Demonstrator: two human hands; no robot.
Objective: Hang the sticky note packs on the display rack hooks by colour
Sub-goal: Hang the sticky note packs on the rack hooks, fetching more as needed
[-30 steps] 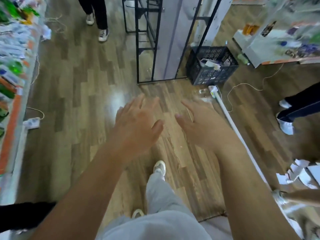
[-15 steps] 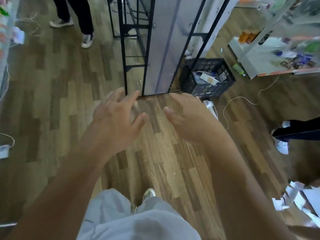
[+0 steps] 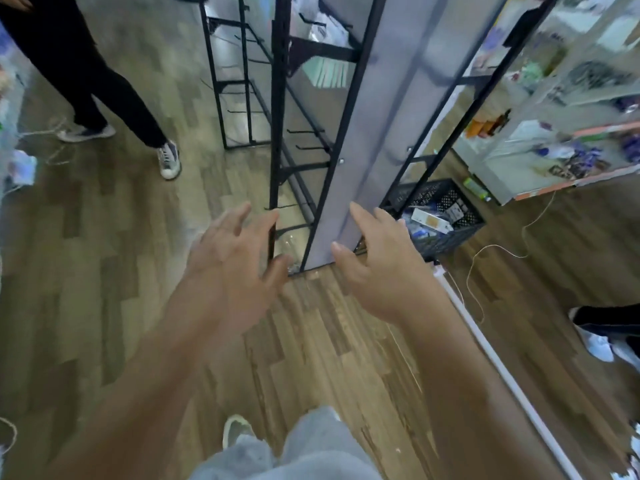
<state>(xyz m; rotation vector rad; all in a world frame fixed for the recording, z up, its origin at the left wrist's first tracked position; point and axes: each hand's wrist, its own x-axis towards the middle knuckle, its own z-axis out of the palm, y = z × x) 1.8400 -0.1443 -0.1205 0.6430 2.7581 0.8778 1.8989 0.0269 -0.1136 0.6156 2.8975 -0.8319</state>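
A black metal display rack [image 3: 277, 133] with a grey panel [image 3: 377, 126] stands ahead on the wood floor. Thin black hooks [image 3: 304, 131] jut from its left face. Pale green packs [image 3: 329, 72] hang high on it, blurred. My left hand [image 3: 232, 261] and my right hand [image 3: 384, 268] are stretched out in front of the rack's foot, fingers spread, holding nothing. A black crate [image 3: 440, 216] with assorted packets sits right of the rack.
A person in black trousers [image 3: 104, 88] stands at the left. Another person's shoes [image 3: 602, 341] are at the right edge. A white pole [image 3: 502, 368] and a thin cord [image 3: 485, 251] lie on the floor. A stocked shelf [image 3: 561, 126] is at the upper right.
The view has tilted up and moved closer to the rack. Both hands have risen toward its foot, still apart and holding nothing.
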